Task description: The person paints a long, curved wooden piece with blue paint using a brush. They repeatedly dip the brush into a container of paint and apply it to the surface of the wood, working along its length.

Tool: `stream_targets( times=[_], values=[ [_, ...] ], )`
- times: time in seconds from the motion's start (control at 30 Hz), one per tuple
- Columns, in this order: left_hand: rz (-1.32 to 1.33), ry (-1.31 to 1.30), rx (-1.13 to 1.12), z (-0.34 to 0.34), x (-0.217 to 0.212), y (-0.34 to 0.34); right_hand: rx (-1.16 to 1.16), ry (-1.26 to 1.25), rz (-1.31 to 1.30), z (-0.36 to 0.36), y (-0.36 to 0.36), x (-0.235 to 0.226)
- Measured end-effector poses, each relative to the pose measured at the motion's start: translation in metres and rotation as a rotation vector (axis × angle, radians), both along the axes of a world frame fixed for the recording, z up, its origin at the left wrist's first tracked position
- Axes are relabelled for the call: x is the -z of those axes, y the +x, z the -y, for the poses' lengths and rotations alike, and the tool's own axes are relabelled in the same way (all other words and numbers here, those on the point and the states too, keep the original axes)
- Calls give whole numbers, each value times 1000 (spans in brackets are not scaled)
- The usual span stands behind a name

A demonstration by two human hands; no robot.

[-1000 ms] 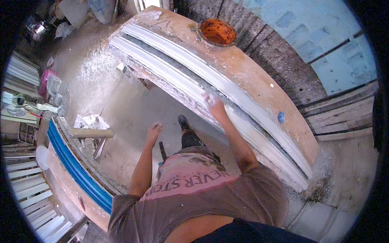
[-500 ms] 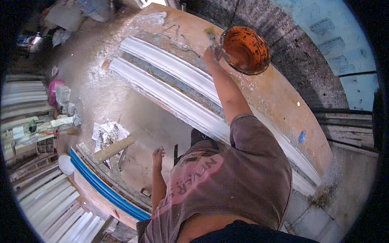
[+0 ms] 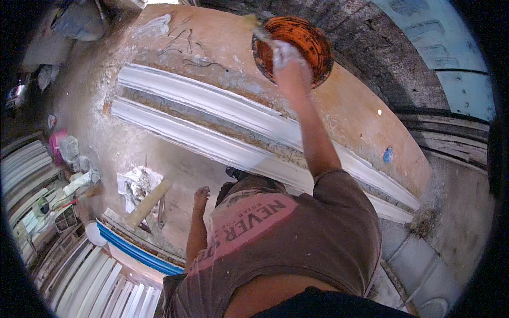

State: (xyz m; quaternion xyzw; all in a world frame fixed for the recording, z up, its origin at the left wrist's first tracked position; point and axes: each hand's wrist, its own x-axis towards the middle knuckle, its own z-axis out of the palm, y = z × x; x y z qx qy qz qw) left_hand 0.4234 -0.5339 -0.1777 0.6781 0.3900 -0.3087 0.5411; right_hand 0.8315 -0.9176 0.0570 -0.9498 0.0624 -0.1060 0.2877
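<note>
My right hand, smeared white, is closed round the handle of a paintbrush. It is over an orange bucket with dark flecks inside; the brush's pale bristles point past the bucket's left rim. The bucket sits at the far side of a tan work board. Nearer to me, two long white mouldings lie side by side across the board, with a rough grey-brown strip between them. My left hand hangs low at my left side, fingers loosely bent and partly apart, with nothing visible in it.
Thin cords lie at the board's far left. A blue moulding and a wooden bar are behind my left arm. Stacked white strips fill the lower left. A grey wall rises beyond the board.
My right hand has moved from beside the bucket to over its opening, the brush now tilted to the left. The view has shifted; my left hand stays low.
</note>
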Motion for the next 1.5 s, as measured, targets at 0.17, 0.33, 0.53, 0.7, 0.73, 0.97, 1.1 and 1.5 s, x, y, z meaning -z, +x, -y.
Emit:
stream_targets(
  times=[0.17, 0.33, 0.53, 0.7, 0.73, 0.97, 1.1, 1.5],
  values=[
    [22, -4, 105, -11, 2, 31, -56, -552, -473, 85, 32, 33],
    [116, 33, 152, -13, 2, 59, -209, -518, -657, 89, 48, 81],
    [156, 29, 147, -1, -7, 76, -217, -634, -489, 73, 49, 62],
    [379, 335, 106, 24, -25, 94, -170, -507, -537, 69, 60, 43],
    [465, 326, 38, 33, -38, 104, -152, -467, -520, 70, 56, 37],
    [784, 403, 210, 103, -129, 224, -223, -568, -508, 91, 50, 73],
    [993, 769, 173, 99, -65, 261, -247, -481, -250, 88, 33, 55],
    [922, 1017, 369, 125, -71, 311, -398, -703, -574, 108, 55, 77]
  ],
)
